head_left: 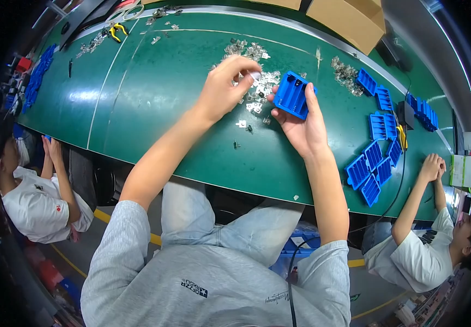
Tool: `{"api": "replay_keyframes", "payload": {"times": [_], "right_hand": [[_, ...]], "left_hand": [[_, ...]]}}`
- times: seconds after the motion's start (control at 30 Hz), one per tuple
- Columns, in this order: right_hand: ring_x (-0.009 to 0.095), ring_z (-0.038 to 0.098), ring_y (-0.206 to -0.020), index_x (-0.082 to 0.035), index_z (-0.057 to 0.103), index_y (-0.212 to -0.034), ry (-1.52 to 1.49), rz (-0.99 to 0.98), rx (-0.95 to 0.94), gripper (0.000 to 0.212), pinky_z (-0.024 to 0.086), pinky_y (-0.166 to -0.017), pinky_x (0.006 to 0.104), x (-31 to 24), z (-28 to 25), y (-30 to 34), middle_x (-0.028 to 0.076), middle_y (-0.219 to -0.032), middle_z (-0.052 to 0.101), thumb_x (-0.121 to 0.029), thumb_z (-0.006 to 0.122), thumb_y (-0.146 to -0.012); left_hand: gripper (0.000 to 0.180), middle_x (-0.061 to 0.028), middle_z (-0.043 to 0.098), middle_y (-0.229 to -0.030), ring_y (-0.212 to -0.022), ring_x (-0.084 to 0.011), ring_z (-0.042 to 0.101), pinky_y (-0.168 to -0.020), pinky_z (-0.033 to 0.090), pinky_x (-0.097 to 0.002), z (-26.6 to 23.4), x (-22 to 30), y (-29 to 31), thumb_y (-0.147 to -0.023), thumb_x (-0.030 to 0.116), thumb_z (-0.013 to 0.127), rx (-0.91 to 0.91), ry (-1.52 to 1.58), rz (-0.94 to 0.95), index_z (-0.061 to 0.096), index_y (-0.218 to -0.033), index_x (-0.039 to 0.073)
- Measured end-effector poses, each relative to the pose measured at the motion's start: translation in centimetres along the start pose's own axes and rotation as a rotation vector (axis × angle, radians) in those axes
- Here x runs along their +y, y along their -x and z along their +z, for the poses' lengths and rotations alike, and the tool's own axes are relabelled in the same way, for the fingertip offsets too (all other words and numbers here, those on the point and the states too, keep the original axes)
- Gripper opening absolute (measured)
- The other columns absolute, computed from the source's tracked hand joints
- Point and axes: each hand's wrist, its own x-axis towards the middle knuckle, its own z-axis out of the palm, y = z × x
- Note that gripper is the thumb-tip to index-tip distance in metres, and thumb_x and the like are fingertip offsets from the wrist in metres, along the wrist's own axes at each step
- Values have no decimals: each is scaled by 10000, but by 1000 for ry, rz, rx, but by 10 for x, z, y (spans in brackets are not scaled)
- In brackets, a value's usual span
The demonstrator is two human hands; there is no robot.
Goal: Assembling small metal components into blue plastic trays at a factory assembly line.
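My right hand holds up a blue plastic battery holder, its slotted inside facing me, with the thumb along its right edge. Some small dark parts show at the holder's upper end. To the left of it, my left hand is closed in a pinch over the heap of small metal contact pieces. Something pale shows at its fingertips, too small to name. A few loose pieces, among them a small dark spring-like part, lie on the green tabletop nearer to me.
More blue holders lie to the right, beside another metal heap. Yellow-handled pliers rest at the far left. A cardboard box stands at the back. A black cable crosses the right side. People sit at both ends.
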Motion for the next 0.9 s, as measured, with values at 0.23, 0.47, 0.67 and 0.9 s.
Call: {"api": "replay_keyframes", "payload": {"times": [0.23,0.47,0.67,0.9], "right_hand": [[255,631,-970,-47,511,-1208,-55,54,5,513,537,-795,374,3,0,3,138,-1083,627,-498,433,-976],[254,624,-964,-65,535,-1177,-52,27,14,510,527,-737,328,7,-6,4,122,-1070,628,-516,478,-947],[218,601,-963,-75,531,-1177,-100,26,30,523,510,-755,336,12,-11,1,107,-1074,620,-531,504,-922],[226,602,-985,-51,531,-1173,-105,-40,68,561,517,-776,325,11,-9,-1,120,-1084,618,-545,515,-909]], "left_hand": [[249,-98,658,-997,-890,-200,628,-674,506,-275,10,3,11,-779,-97,640,-67,42,293,649,-994,29],[249,-104,657,-1009,-895,-204,627,-664,501,-275,13,3,13,-783,-92,636,-89,73,270,648,-1002,25],[203,-86,643,-1012,-873,-170,612,-695,490,-265,15,5,16,-825,-34,631,-91,112,144,643,-1020,19],[190,-26,612,-1014,-891,-90,579,-742,476,-235,18,10,19,-915,115,602,-202,563,-437,599,-1089,36]]}}
